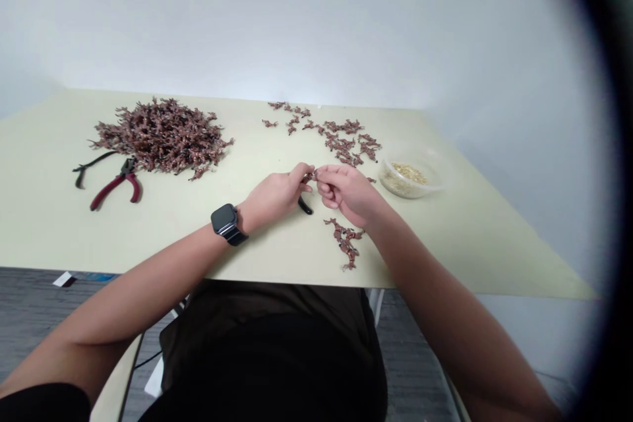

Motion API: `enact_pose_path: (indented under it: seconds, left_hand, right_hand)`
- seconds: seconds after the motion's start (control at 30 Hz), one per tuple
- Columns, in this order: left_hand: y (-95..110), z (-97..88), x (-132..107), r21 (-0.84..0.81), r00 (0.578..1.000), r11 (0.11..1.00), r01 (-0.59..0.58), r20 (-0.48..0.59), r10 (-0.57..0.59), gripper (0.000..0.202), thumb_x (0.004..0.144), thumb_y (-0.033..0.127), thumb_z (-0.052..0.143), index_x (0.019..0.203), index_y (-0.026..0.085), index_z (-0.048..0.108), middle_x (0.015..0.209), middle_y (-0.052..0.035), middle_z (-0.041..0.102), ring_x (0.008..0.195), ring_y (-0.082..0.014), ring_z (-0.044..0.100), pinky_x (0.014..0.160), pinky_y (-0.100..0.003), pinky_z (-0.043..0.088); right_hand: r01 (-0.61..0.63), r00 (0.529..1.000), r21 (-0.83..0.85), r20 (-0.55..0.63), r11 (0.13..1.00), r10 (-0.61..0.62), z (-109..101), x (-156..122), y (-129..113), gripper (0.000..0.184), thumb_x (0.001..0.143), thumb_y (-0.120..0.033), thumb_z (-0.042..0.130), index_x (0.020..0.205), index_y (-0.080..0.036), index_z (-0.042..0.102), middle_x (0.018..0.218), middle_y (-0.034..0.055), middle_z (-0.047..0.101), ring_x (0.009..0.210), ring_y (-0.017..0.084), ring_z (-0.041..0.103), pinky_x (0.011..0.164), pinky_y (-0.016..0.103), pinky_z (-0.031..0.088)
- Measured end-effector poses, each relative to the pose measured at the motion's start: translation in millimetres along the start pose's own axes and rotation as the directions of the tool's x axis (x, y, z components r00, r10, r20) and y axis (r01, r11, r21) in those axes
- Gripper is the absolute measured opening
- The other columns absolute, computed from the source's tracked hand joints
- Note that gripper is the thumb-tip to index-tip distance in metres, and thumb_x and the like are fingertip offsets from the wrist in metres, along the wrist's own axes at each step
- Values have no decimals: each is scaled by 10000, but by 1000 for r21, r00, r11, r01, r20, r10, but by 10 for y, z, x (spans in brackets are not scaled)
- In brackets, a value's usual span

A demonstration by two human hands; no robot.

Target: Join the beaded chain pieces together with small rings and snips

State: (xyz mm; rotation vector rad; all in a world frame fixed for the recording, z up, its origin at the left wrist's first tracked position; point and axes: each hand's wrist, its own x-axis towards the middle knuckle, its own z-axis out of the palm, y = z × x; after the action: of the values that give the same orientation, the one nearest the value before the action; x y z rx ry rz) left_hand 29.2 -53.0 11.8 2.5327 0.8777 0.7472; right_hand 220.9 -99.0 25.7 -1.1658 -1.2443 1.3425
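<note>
My left hand [281, 194], with a dark watch on its wrist, is closed on a small brown figurine [308, 177], mostly hidden by the fingers. My right hand [346, 190] pinches at the end of that figurine; whatever sits between its fingertips is too small to make out. The fingertips of both hands nearly meet. From beneath the left hand pokes a black curved handle [305, 206], the rest of that tool being covered. Closer to my body lie several similar brown figurines [347, 244], just below the right hand.
A big heap of brown figurines [163, 135] is at the left. Red-handled pliers [123, 183] and a black-handled tool [91, 165] lie by it. Loose figurines [341, 138] are scattered behind my hands. At right stands a clear plastic tub [403, 188] of small gold-coloured pieces.
</note>
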Motion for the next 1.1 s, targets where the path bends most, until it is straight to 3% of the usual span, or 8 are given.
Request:
enact_pose_path:
  seconds: [0.07, 0.13, 0.3, 0.47, 0.77, 0.93, 1.0, 1.1]
  left_hand:
    - [1, -2, 8, -63, 1000, 998, 2, -16, -3, 251, 997, 159, 471, 1236, 188, 538, 951, -78, 762, 759, -182, 688, 668, -265, 402]
    - [2, 3, 23, -187, 999, 982, 35, -12, -38, 149, 995, 184, 494, 1131, 186, 554, 848, -49, 738, 718, -167, 668, 667, -259, 419]
    - [23, 3, 52, -477, 986, 863, 169, 89, -144, 61, 989, 241, 532, 992, 185, 555, 747, -14, 684, 664, -140, 613, 667, -256, 451]
    - [74, -14, 60, -582, 971, 778, 237, 160, -176, 58, 986, 231, 543, 971, 178, 559, 722, -1, 657, 617, -112, 553, 644, -244, 429]
    - [96, -16, 48, -603, 969, 760, 243, 185, -163, 96, 994, 249, 543, 938, 173, 556, 721, -1, 642, 616, -102, 547, 642, -241, 422]
    - [57, -1, 41, -435, 985, 885, 167, 114, -130, 64, 984, 218, 526, 986, 176, 575, 749, -18, 683, 685, -141, 631, 697, -263, 467]
    - [22, 9, 27, -281, 995, 955, 97, 61, -83, 99, 976, 206, 521, 1051, 179, 581, 788, -30, 711, 708, -163, 662, 690, -271, 463]
    - [-16, 13, 5, -51, 999, 999, 13, 44, -11, 217, 979, 167, 477, 1179, 182, 560, 901, -65, 757, 760, -190, 703, 652, -269, 434]
  right_hand:
    - [5, 1000, -1, 14, 1000, -5, -5, -6, -15, 291, 884, -429, 709, 763, -214, 554, 656, -20, 490, 500, 103, 403, 444, 262, 331]
    - [105, 991, -186, -59, 977, -118, -3, -24, -13, 259, 921, -452, 672, 834, -220, 595, 676, -13, 541, 510, 116, 441, 468, 270, 361]
    - [343, 877, -713, 9, 611, -481, -13, -63, 20, 125, 989, -310, 560, 933, -224, 632, 722, 0, 626, 594, 140, 484, 619, 298, 396]
    - [415, 832, -792, 131, 448, -539, -76, -58, 35, 122, 1002, -254, 522, 948, -213, 624, 717, 4, 598, 626, 154, 493, 659, 306, 377]
    - [435, 827, -820, 201, 372, -524, -127, -57, 51, 135, 1000, -243, 514, 937, -205, 627, 731, 20, 593, 650, 165, 509, 665, 305, 370]
    - [396, 845, -794, 118, 462, -522, -64, -74, 38, 112, 963, -229, 557, 881, -207, 630, 664, -4, 560, 586, 142, 460, 635, 305, 356]
    - [341, 880, -718, 17, 607, -474, -34, -72, 26, 111, 928, -229, 596, 823, -206, 623, 655, -8, 561, 572, 130, 449, 611, 299, 355]
    - [176, 974, -378, -63, 909, -215, -27, -52, 6, 141, 884, -256, 639, 759, -204, 598, 633, -17, 525, 524, 111, 400, 514, 280, 316]
